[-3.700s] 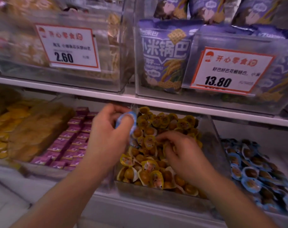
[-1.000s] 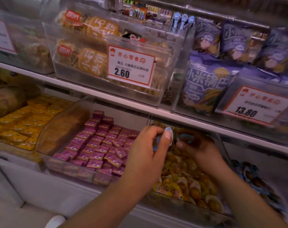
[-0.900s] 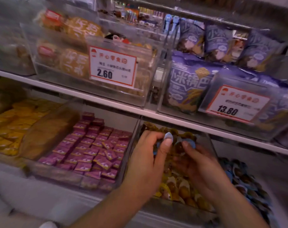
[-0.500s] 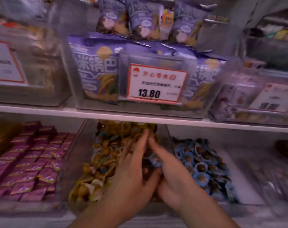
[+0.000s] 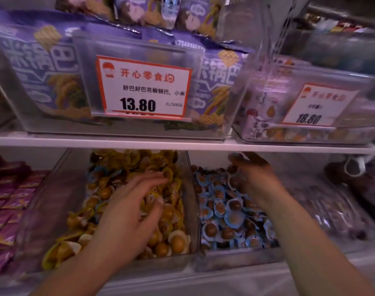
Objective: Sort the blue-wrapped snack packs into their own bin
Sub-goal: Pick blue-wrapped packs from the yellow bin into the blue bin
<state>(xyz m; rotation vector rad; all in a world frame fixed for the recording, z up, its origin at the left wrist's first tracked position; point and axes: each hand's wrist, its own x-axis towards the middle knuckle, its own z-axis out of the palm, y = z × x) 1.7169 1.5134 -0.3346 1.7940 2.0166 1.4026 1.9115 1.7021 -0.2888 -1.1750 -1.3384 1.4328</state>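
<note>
R hand [image 5: 254, 178] has split from L and now hangs fingers-curled over the blue bin [image 5: 235, 258], contents unclear; L hand [image 5: 133, 210] paws, fingers spread, in yellow bin [image 5: 116, 265], so prob. mid-drop w/ more strays left.

bins [image 5: 191, 210]: clear glossy plastic
blue-wrapped snack packs [image 5: 232, 218]: shiny film
purple bags [image 5: 41, 67]: glossy foil-like plastic
price tag [image 5: 143, 88]: matt paper
shelf edge [image 5: 118, 143]: smooth white
</note>
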